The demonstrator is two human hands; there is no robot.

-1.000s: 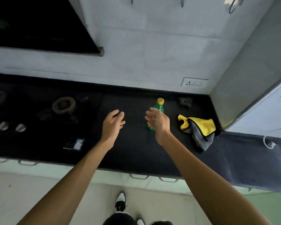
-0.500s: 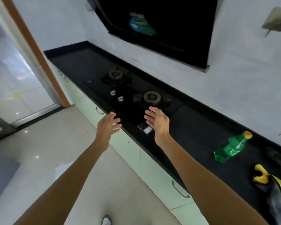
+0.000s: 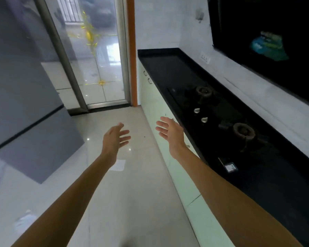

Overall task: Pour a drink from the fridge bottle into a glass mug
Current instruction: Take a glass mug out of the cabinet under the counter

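My left hand [image 3: 115, 139] and my right hand [image 3: 169, 131] are stretched out in front of me over the tiled floor, fingers spread, holding nothing. A tall grey fridge [image 3: 23, 97] stands at the left, its doors closed. The black counter [image 3: 268, 177] runs along the right, just beyond my right hand. No bottle and no glass mug are in view.
A two-burner gas hob [image 3: 221, 113] is set into the counter, with a small dark card-like object [image 3: 230, 166] near its front edge. Pale green cabinet fronts [image 3: 161, 111] run below. A glass door with an orange frame [image 3: 103, 56] stands straight ahead.
The view has swung left, away from the counter with the green bottle and yellow cloth, which have left the frame. The fridge and glass door have come into sight. Both hands stay empty.
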